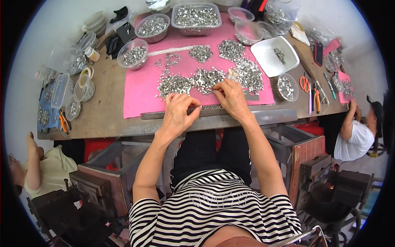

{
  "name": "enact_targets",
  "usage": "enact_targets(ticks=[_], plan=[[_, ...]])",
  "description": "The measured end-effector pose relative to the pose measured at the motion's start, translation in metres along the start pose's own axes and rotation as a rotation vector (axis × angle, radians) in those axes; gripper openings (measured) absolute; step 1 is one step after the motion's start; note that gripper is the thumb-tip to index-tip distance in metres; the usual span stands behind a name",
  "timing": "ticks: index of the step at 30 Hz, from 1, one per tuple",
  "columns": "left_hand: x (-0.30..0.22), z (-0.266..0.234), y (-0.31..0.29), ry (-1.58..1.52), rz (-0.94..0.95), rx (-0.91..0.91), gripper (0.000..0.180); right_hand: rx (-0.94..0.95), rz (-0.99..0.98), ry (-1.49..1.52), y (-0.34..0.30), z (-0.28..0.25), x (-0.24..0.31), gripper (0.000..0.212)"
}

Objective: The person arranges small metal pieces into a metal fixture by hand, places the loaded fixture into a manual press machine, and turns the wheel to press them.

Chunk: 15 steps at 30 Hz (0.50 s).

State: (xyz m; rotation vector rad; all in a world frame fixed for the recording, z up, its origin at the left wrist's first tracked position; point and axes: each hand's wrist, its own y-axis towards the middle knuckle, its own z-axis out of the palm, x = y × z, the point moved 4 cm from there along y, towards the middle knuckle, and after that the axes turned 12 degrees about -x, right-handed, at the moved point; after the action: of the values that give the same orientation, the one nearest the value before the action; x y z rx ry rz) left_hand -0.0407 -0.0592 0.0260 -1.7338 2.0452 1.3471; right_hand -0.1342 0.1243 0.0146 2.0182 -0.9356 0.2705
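Observation:
My left hand (180,112) is closed over the near edge of the pink mat (135,92), thumb and forefinger together at a tiny light piece too small to name. Under its fingertips runs a long dark metal bar (153,115) with a row of small slots or parts along its middle. My right hand (233,98) is pinched at the near side of a heap of small silvery metal pieces (207,77); what its fingertips hold cannot be made out. Another heap (175,83) lies beyond my left hand, and a larger one (250,73) beyond my right.
Tubs of metal pieces (196,18) line the far side. A white tray (263,51), orange-handled scissors (304,84) and pliers (316,101) lie to the right. One person (356,138) sits at right, another (49,168) at left. A flat metal strip (271,116) edges the table.

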Motion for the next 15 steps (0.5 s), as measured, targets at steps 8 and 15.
enact_targets(ticks=[8, 15], plan=[[-0.0037, 0.0019, -0.0081, 0.010, 0.026, -0.035, 0.012, 0.029, 0.009, 0.010, -0.0003, -0.0032, 0.0020, 0.008], [0.0049, -0.0013, -0.0022, 0.054, 0.009, -0.143, 0.010, -0.005, -0.022, -0.002, 0.0012, -0.0013, 0.0020, 0.010]])
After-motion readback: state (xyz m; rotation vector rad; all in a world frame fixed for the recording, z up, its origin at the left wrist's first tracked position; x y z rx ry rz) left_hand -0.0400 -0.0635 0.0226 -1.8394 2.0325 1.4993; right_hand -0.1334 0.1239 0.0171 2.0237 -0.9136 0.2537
